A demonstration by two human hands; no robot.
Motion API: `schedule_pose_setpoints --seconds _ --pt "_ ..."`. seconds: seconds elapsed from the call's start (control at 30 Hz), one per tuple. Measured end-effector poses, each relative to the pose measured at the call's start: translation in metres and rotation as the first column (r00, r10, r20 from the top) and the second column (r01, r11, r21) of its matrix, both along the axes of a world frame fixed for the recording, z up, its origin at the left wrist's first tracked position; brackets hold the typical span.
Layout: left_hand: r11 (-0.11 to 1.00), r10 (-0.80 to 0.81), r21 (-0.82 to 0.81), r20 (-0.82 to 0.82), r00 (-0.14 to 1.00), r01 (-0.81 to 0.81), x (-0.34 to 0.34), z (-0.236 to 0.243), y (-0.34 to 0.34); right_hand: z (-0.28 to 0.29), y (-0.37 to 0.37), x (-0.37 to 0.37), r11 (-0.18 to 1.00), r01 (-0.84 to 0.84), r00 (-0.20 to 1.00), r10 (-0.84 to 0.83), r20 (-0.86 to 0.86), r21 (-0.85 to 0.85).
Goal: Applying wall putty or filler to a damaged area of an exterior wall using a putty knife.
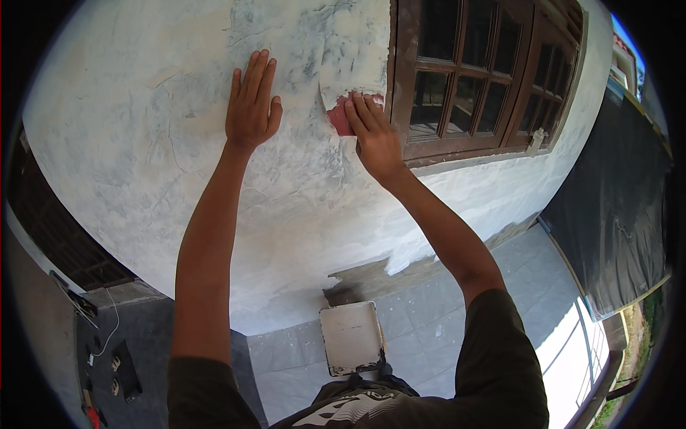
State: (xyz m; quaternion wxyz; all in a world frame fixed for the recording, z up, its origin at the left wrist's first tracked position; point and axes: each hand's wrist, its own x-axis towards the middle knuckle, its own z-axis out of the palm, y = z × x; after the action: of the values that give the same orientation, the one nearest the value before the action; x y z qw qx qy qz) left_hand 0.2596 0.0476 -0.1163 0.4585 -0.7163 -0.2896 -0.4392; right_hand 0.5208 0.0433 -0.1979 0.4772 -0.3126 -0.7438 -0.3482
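Note:
My left hand [253, 100] lies flat on the patchy white-grey wall [143, 129], fingers straight and pointing up, holding nothing. To its right, my right hand [374, 132] presses a red sheet [339, 118], which looks like sandpaper, against the wall just beside the brown wooden window frame [400, 114]. The sheet has whitish, dusty-looking edges and is partly covered by my fingers. Fine cracks and uneven smears mark the wall around both hands.
A beige-coated tray [350, 336] sits low beside the wall on grey floor tiles [429, 329]. Sandals [115, 382], a white cord [114, 322] and a dark grilled opening [50, 207] are at left. A black sheet covering [607, 207] stands at right.

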Motion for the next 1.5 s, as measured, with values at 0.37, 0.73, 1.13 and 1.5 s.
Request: schedule_pose_setpoints --seconds 0.37,0.73,1.13,1.5 --pt "0.998 0.051 0.040 -0.012 0.999 -0.051 -0.002 0.001 -0.001 0.008 -0.046 0.019 0.975 -0.216 0.962 0.204 -0.182 -0.053" --pt "0.999 0.047 0.017 0.013 0.999 -0.047 -0.003 0.002 -0.003 -0.070 -0.025 -0.036 0.979 0.191 0.954 -0.169 0.249 -0.067" --pt "0.999 0.028 0.020 0.006 1.000 -0.028 0.001 0.002 -0.001 -0.009 -0.074 0.001 0.862 -0.323 0.841 0.071 -0.537 -0.391" --pt "0.998 0.040 0.037 0.026 0.999 -0.041 0.003 -0.001 0.006 0.034 -0.013 -0.077 0.987 0.103 0.919 -0.142 -0.368 -0.124"
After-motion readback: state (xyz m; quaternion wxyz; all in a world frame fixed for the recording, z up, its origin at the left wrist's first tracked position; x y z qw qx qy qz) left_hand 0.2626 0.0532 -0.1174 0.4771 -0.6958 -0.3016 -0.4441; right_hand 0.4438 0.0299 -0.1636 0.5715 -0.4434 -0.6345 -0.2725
